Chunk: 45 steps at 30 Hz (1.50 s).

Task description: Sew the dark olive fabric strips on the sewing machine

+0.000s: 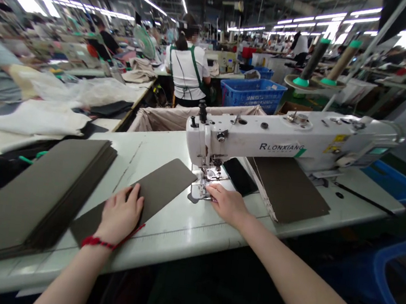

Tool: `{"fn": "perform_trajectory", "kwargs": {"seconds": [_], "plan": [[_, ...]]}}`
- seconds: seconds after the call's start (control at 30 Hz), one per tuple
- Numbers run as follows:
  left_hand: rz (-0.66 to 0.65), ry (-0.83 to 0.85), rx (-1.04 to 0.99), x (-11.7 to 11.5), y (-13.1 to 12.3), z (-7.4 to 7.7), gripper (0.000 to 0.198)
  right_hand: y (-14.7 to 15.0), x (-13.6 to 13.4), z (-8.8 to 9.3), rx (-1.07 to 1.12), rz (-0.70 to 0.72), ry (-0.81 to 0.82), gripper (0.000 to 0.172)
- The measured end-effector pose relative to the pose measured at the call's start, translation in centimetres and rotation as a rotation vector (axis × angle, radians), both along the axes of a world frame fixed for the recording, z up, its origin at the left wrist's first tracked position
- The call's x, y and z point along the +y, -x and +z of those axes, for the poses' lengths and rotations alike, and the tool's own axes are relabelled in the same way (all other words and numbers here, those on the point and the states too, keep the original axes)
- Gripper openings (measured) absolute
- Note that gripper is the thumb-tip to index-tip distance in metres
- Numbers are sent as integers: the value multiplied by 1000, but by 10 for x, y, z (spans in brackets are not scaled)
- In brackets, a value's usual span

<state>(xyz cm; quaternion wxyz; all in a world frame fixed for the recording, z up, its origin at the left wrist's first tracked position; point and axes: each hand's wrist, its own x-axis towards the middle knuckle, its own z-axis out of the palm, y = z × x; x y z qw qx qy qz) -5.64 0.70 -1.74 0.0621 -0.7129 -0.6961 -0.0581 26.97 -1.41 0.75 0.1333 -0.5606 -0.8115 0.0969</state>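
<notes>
My left hand (122, 212) lies flat with its fingers apart on a long grey-brown panel (165, 184) with rounded corners. The panel's far end reaches the needle area of a white sewing machine (248, 136). At the machine's metal needle plate (199, 189), the fingers of my right hand (227, 204) are drawn together, just in front of the presser foot. Whatever those fingertips may hold is too small to make out. To the left rests a thick stack of similar panels (46, 189).
Right of the needle lie a dark phone-like slab (240, 176) and more brown panels (289, 187). Thread cones (312, 59) stand behind the machine. Beyond the table are a cloth-lined bin (163, 119), a blue crate (252, 93) and a person in a white shirt (188, 70).
</notes>
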Motion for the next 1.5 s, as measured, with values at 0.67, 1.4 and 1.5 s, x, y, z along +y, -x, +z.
{"fn": "perform_trajectory", "kwargs": {"seconds": [0.67, 1.4, 1.5], "plan": [[-544, 66, -207, -73, -59, 9, 52, -28, -180, -47, 454, -434, 248, 13], [-709, 216, -586, -99, -178, 15, 6, -22, -156, -27, 330, -385, 222, 15], [-704, 243, -631, -99, -178, 15, 8, -18, -152, -29, 293, -370, 212, 17]]}}
